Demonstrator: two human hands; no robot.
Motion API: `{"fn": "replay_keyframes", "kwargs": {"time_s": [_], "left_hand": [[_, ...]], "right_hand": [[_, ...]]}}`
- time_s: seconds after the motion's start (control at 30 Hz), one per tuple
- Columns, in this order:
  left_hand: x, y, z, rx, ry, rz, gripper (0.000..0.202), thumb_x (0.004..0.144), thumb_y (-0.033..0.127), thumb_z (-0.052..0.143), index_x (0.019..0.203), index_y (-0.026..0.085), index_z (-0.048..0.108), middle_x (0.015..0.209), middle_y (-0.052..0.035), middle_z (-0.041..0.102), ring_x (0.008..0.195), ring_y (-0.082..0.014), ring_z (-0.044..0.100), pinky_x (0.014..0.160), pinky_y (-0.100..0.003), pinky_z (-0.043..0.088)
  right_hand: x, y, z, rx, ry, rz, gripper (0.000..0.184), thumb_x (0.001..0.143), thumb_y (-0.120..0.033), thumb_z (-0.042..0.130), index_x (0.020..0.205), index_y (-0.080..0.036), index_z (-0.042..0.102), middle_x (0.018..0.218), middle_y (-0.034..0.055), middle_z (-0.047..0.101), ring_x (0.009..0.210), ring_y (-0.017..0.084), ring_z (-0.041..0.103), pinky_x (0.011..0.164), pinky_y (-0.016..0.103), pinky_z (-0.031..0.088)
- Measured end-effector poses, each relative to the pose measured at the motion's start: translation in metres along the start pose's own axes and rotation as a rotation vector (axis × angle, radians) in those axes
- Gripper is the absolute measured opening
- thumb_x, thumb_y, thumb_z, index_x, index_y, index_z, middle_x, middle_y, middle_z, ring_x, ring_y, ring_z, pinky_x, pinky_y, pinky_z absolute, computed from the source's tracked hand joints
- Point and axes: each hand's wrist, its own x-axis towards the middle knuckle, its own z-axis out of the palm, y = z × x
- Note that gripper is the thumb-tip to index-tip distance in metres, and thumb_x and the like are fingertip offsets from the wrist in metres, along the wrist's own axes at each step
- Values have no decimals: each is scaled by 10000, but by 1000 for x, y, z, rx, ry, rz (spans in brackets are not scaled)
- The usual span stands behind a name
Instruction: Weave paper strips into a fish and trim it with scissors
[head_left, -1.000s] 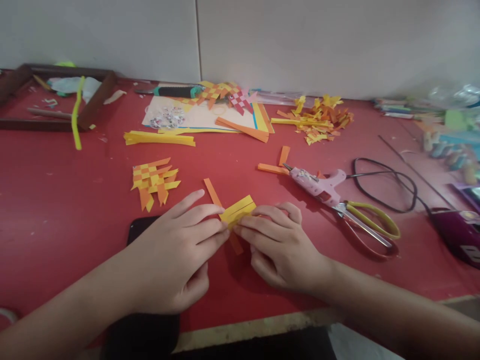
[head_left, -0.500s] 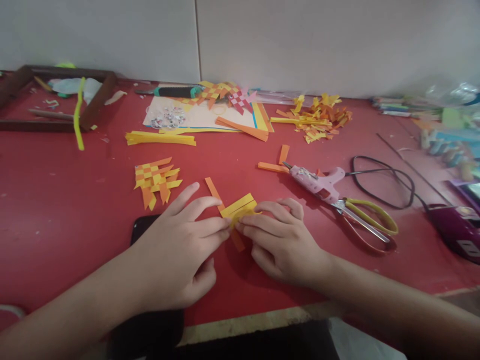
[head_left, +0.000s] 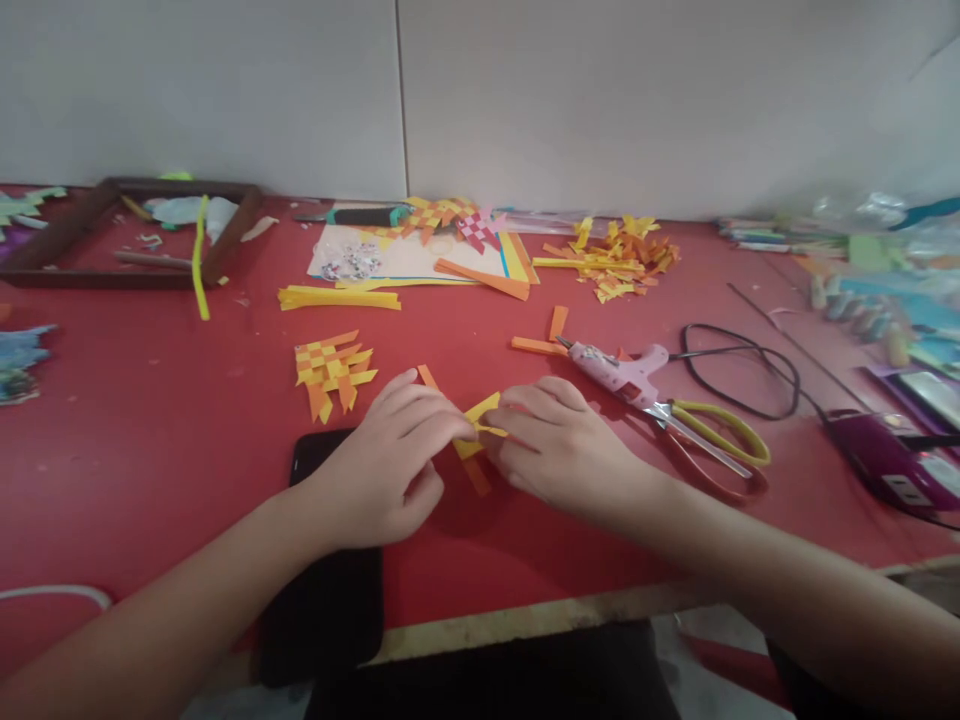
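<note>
Both my hands meet over a small bundle of yellow paper strips on the red table. My left hand pinches the strips from the left with its fingers pressed together. From the right, my right hand grips the same strips, fingers curled over them. An orange strip lies under the bundle, partly hidden by my fingers. A woven orange and yellow paper piece lies just left of my left hand.
A black phone lies under my left wrist. A pink glue gun and yellow-handled scissors lie to the right, with a black cord and purple device. Paper scraps, yellow strips and a wooden frame sit at the back.
The camera has tilted up and shifted, so more wall shows. My fingers have closed tighter on the yellow strips, which now stand partly folded between both hands.
</note>
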Motion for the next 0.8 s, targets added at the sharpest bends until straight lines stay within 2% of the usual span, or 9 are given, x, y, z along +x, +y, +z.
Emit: {"fn": "replay_keyframes", "kwargs": {"time_s": [0.13, 0.2, 0.27, 0.33, 0.47, 0.53, 0.6, 0.7, 0.8], "left_hand": [[0, -1, -3, -92, 123, -84, 388, 737, 25, 451, 1067, 194, 567, 1040, -47, 648, 1022, -217, 560, 1087, -485, 339], [0, -1, -4, -143, 165, -142, 384, 742, 28, 449, 1057, 207, 575, 1045, -44, 649, 1028, -220, 566, 1040, -470, 393], [-1, -1, -4, -218, 227, -227, 386, 746, 40, 463, 1068, 215, 582, 1081, -52, 644, 1061, -229, 575, 1004, -457, 432], [-1, -4, -3, -337, 320, -312, 382, 768, 68, 492, 1109, 216, 579, 1145, -74, 626, 1140, -244, 570, 1025, -463, 435], [2, -9, 2, -618, 495, -409, 377, 829, 198, 585, 1200, 214, 517, 1308, -105, 567, 1317, -254, 485, 1147, -496, 331], [4, -9, 3, -750, 495, -457, 432, 831, 261, 646, 1232, 222, 491, 1346, -106, 564, 1324, -246, 486, 1140, -484, 347], [6, -6, 3, -879, 436, -529, 474, 827, 308, 691, 1248, 225, 489, 1276, -105, 626, 1245, -239, 559, 1070, -453, 430], [8, 0, 0, -979, 330, -634, 460, 784, 358, 753, 1180, 213, 569, 1005, -70, 721, 982, -223, 686, 870, -371, 552], [10, 5, -4, -976, 300, -634, 365, 715, 343, 805, 1016, 203, 652, 829, -31, 711, 779, -179, 697, 708, -292, 577]], "right_hand": [[1, 4, 10, 59, 41, -4, 263, 879, -127, 592, 629, -185, 648, 815, 23, 725, 964, 215, 572, 835, 367, 383], [1, 6, 12, 86, 74, -12, 234, 889, -130, 580, 682, -184, 675, 818, 24, 736, 985, 224, 599, 840, 373, 404], [2, 6, 11, 164, 136, 47, 180, 891, -139, 574, 781, -192, 706, 838, 24, 748, 971, 221, 628, 837, 381, 430], [2, 6, 8, 353, 207, 191, 152, 883, -152, 578, 870, -203, 720, 859, 28, 756, 924, 202, 653, 839, 386, 468], [-2, 3, 6, 965, 285, 627, 131, 861, -250, 616, 878, -212, 740, 845, 36, 747, 780, 173, 671, 734, 345, 537], [-5, 1, 10, 1265, 283, 827, 149, 833, -331, 663, 848, -214, 754, 819, 33, 742, 715, 162, 664, 679, 322, 541], [-5, -2, 16, 1475, 265, 940, 180, 789, -382, 717, 841, -217, 764, 817, 29, 747, 715, 162, 668, 714, 328, 552], [-3, -8, 22, 1627, 227, 986, 213, 757, -396, 753, 880, -223, 772, 863, 32, 755, 792, 178, 687, 820, 353, 555], [-2, -11, 22, 1682, 177, 979, 211, 768, -376, 740, 905, -218, 767, 886, 36, 755, 798, 173, 684, 819, 343, 552]]}}
